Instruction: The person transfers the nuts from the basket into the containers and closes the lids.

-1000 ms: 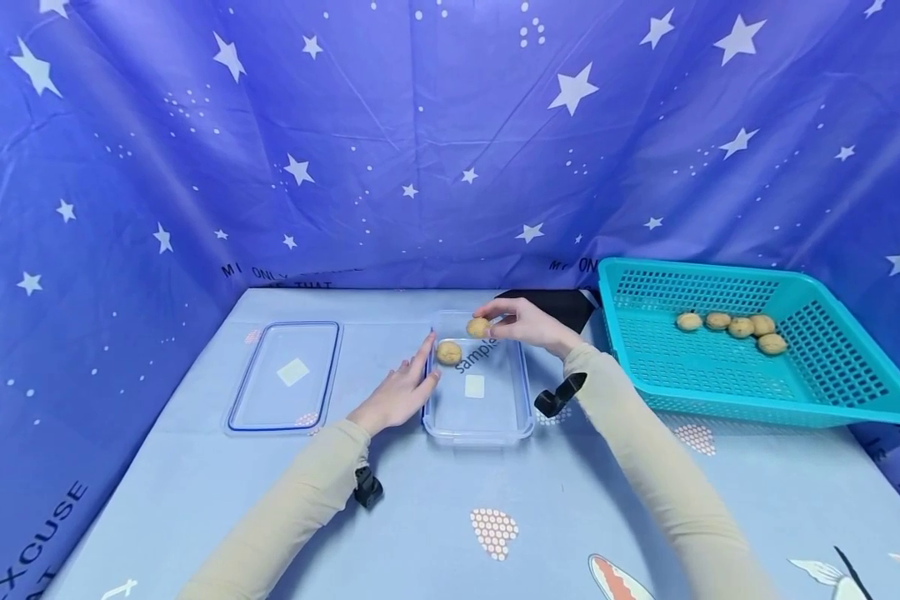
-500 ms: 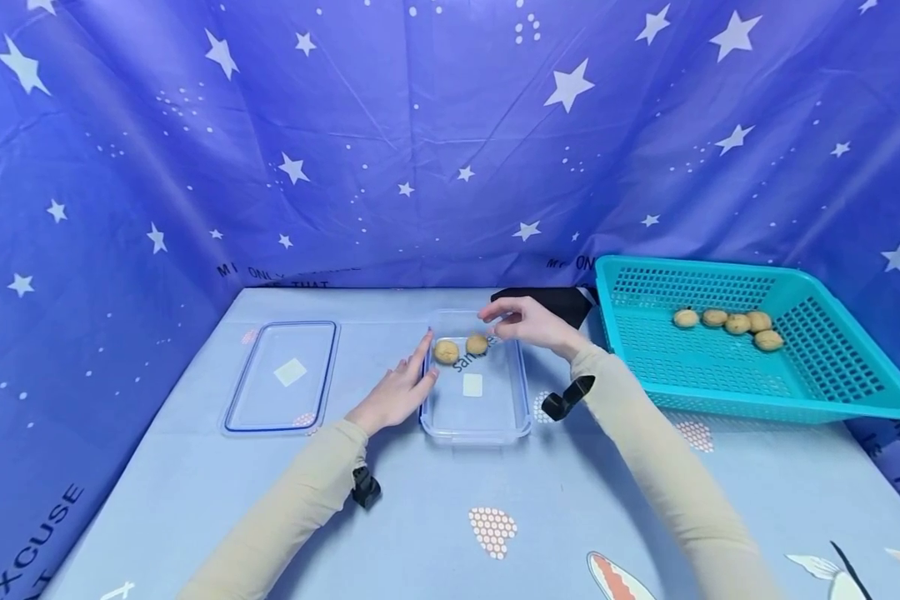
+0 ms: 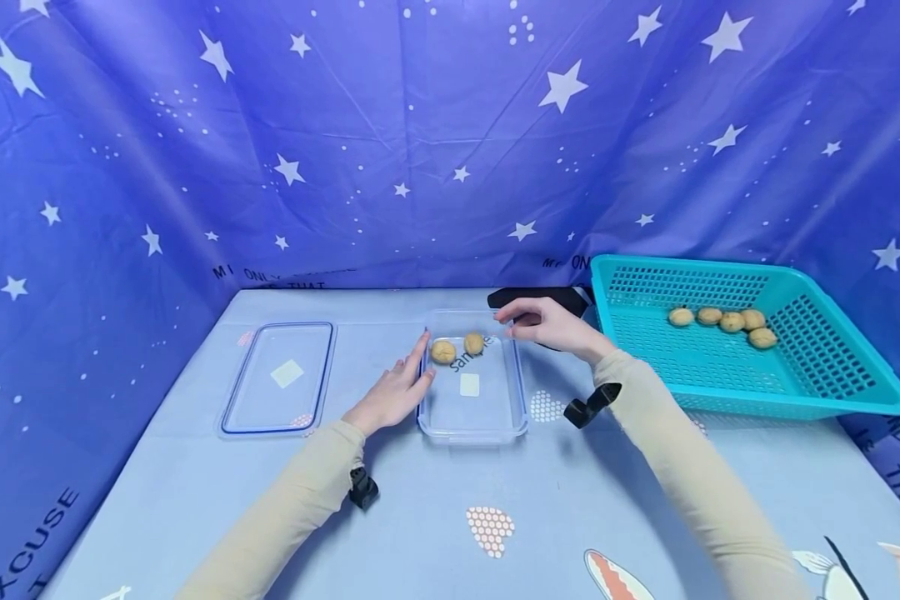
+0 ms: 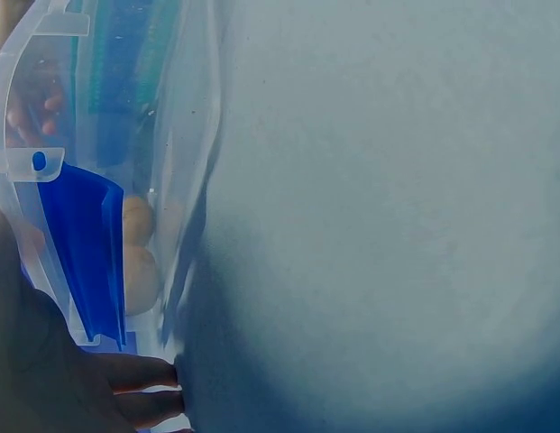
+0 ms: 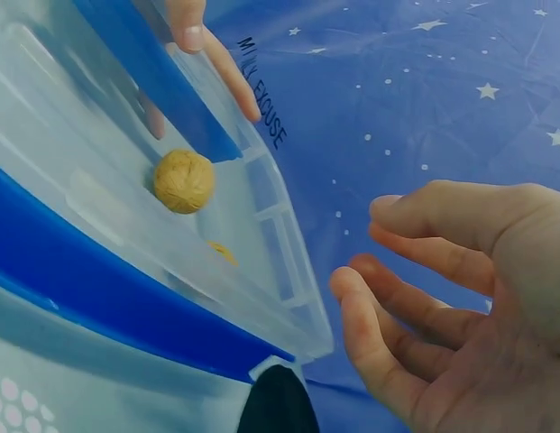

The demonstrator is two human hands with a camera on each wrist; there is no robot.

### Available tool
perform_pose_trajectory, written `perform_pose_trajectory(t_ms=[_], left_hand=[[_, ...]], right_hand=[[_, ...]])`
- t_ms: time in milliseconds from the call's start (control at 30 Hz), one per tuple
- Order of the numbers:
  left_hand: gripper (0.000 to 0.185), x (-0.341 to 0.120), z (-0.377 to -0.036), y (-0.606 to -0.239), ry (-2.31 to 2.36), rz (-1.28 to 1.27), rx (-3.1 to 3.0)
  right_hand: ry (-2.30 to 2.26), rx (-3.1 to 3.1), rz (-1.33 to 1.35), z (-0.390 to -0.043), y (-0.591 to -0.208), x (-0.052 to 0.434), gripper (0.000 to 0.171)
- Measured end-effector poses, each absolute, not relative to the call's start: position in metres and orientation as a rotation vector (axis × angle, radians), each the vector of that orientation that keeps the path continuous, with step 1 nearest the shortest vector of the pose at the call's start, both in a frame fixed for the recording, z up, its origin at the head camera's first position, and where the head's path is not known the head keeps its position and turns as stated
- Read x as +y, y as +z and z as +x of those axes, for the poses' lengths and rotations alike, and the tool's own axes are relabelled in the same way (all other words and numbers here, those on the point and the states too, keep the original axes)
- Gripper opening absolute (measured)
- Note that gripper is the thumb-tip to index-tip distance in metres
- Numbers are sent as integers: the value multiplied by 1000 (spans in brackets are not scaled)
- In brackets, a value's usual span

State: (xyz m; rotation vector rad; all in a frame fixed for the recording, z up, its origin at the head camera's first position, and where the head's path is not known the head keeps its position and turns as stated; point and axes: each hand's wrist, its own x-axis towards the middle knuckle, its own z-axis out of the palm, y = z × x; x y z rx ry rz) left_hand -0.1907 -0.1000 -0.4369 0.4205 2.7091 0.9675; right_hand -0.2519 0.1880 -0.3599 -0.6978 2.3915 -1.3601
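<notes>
Two walnuts in the box, right hand empty above its far right corner.

The walnuts (image 3: 457, 347) lie at the far end of the clear box (image 3: 472, 425) mid-table; the right hand (image 3: 547, 323), fingers loosely spread, holds nothing, so a drop looks just finished. The left hand (image 3: 393, 392) rests flat-fingered on the box's left wall. Likely next: reaching for the basket (image 3: 750, 400) at the table's right edge. In the left wrist view the walnuts blur behind plastic.
</notes>
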Motion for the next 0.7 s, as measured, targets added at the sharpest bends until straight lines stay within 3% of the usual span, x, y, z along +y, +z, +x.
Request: perform_pose_trajectory(t_ms=[700], left_hand=[[62,-100,-190,-437,989,427,2705]], right_hand=[[-1346,2490,-542,-244,-331,235,33]])
